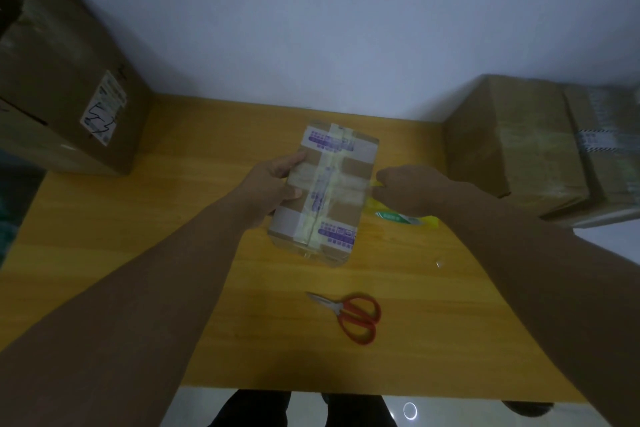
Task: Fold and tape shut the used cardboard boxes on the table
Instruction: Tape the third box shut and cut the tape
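This looks like a plain packing or storage room: a yellow wooden table [138, 236] stands against a bare pale wall [311, 10], with a big labelled carton [62, 87] on the table's far left corner, more cartons [512, 142] at its far right, and red scissors [349, 315] near its front edge.

A small brown cardboard box [330, 191], crossed with clear and pale yellow tape and purple-printed labels, sits in the middle of the yellow wooden tabletop [166, 225]. The left hand [273, 184] grips its left side, thumb on top. The right hand [408, 187] is curled just beside the box's right edge, round a yellow object with a green label [398, 217]. Red-handled scissors [349, 314] lie nearer the person. A large brown cardboard box [62, 80] stands at the far left, and another taped cardboard box [512, 142] at the far right.
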